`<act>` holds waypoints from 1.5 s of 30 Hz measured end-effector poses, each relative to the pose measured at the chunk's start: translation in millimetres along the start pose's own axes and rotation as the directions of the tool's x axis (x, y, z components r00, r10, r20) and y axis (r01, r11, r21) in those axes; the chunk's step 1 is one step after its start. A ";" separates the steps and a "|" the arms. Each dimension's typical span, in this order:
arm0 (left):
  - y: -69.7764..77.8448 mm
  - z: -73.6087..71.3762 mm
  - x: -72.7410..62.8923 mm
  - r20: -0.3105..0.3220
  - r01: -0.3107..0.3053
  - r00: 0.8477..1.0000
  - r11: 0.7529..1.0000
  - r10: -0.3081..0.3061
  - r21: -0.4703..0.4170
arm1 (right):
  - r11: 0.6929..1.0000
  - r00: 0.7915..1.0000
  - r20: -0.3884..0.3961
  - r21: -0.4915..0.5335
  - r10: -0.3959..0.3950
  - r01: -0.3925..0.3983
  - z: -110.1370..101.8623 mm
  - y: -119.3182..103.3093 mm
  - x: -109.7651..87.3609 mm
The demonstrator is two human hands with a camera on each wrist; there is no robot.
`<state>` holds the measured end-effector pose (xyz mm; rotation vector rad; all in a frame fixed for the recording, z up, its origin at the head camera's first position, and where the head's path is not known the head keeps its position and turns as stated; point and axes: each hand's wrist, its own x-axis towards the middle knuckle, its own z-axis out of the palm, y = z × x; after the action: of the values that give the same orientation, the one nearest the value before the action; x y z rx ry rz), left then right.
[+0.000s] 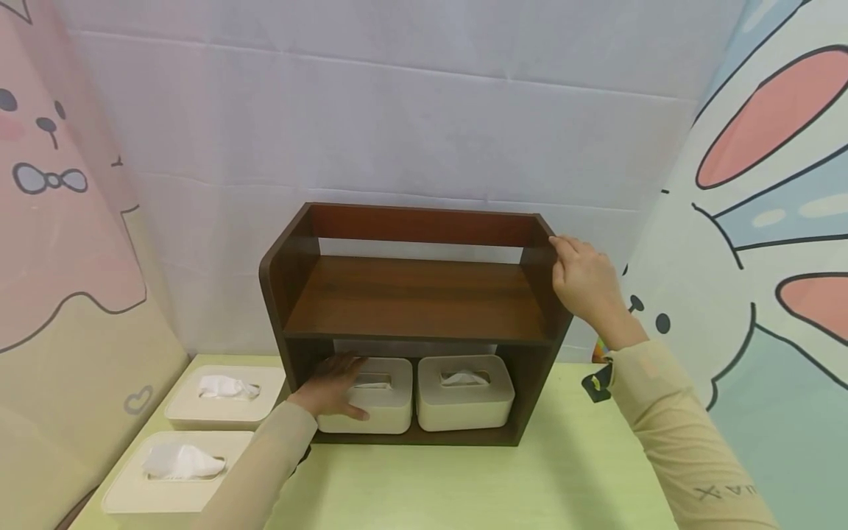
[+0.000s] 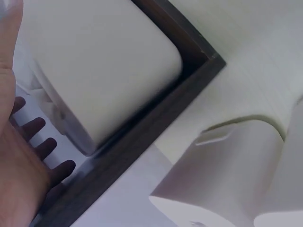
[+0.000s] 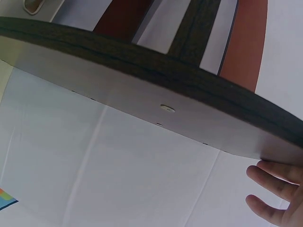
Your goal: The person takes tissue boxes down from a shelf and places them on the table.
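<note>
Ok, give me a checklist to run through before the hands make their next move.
1. Shelf standing upright on the table: ok.
2. Right hand at the shelf's right side panel: ok, fingers at its edge.
3. Left tissue box and right tissue box both in the lower compartment: ok, side by side.
4. Left hand firmly holding the left tissue box: cannot tell; the fingers look spread in the left wrist view.
5. Left sleeve clear of the nearer tissue box on the table: cannot tell; they overlap in the head view.
</note>
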<state>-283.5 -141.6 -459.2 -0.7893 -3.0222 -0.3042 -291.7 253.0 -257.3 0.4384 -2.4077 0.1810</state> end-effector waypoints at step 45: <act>1.4 20.8 7.5 0.040 0.080 0.996 0.996 -0.082 0.047 | 1.000 1.000 -0.018 0.007 -0.005 0.005 1.2 -1.0 -0.5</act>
<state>-288.4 -132.9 -479.0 -0.6799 -3.0932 -0.2224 -291.7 251.9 -258.5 0.4447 -2.3883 0.1905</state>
